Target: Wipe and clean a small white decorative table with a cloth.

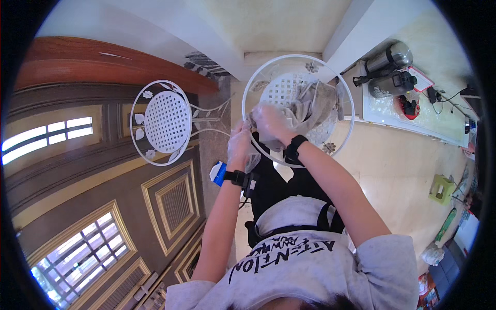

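A white metal plant stand with a round lattice tray (281, 87) inside a wide ring stands in front of me. My left hand (239, 141), in a clear plastic glove, closes around the ring's left side. My right hand (269, 120), gloved too, lies at the tray's lower left, on the end of a bunched grey cloth (316, 102); fine finger contact is blurred. The cloth spreads over the tray's right half. Further left, a second, smaller round lattice tray (168, 122) belongs to the same white metalwork, with leaf and flower ornaments around it.
A table at right holds a steel flask (399, 55), a dark bottle (381, 85) and a red and black item (409, 106). A green stool (441, 190) stands on the floor. A panelled door (170, 201) fills the left, near a blue and white box (218, 172).
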{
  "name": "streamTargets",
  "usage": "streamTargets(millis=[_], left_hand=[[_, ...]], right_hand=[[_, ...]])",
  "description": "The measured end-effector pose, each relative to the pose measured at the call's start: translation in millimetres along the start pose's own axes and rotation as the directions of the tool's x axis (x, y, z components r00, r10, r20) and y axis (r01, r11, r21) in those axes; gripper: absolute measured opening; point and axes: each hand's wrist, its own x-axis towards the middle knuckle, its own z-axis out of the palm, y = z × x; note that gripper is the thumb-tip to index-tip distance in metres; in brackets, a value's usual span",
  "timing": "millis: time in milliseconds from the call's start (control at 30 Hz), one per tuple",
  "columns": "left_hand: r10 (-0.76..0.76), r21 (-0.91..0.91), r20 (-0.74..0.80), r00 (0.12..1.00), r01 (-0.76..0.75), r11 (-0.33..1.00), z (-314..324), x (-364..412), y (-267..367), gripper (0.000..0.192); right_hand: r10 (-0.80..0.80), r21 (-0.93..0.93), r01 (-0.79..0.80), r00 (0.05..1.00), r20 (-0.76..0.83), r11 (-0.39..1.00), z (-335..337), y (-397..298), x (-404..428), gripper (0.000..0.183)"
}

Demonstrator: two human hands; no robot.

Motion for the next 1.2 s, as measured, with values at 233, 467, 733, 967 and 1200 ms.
streamTargets(millis=[233, 467, 733, 967, 1200], left_hand=[[-0.062, 0.128, -0.049, 0.997, 0.067, 0.99, -1, -26, 41, 0.032], [-0.015, 0.162, -0.016, 1.0, 0.018, 0.987, -8, -15, 14, 0.037], [0.233, -0.017, 0.128, 0.964, -0.232, 0.973, -11, -10, 23, 0.029], [0.185, -0.009, 0.102, 0.978, -0.185, 0.983, -14, -10, 28, 0.029], [0.047, -0.005, 0.164, 0.985, -0.046, 0.999, -17, -2, 21, 0.024]], right_hand=[[0.025, 0.104, -0.023, 1.0, -0.016, 0.994, -16, -20, 1, 0.014], [0.002, 0.099, 0.008, 0.995, -0.102, 0.995, -21, -26, -4, 0.013], [-0.1, -0.252, 0.085, 0.994, -0.048, 0.964, -48, -17, -16, 0.01], [-0.122, -0.393, 0.188, 0.975, 0.187, 0.9, -85, -39, -38, 0.011], [-0.136, -0.337, 0.188, 0.976, 0.17, 0.923, -61, -2, -16, 0.012]])
